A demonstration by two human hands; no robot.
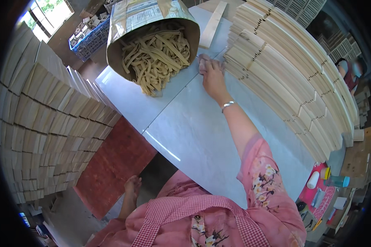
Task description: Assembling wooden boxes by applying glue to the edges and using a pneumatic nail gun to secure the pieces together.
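Near twelve o'clock on the table (193, 136), my right hand (214, 80) grips the rag (202, 64), which I should press flat and slide gently beside the wood (284, 70) at two o'clock, while my left hand (132, 184) hangs loose at seven.

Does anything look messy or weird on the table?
Maybe the cardboard box: it seems tipped, its mouth facing sideways, and yellowish strips stick out past its lower rim over the grey tabletop, as if spilling.
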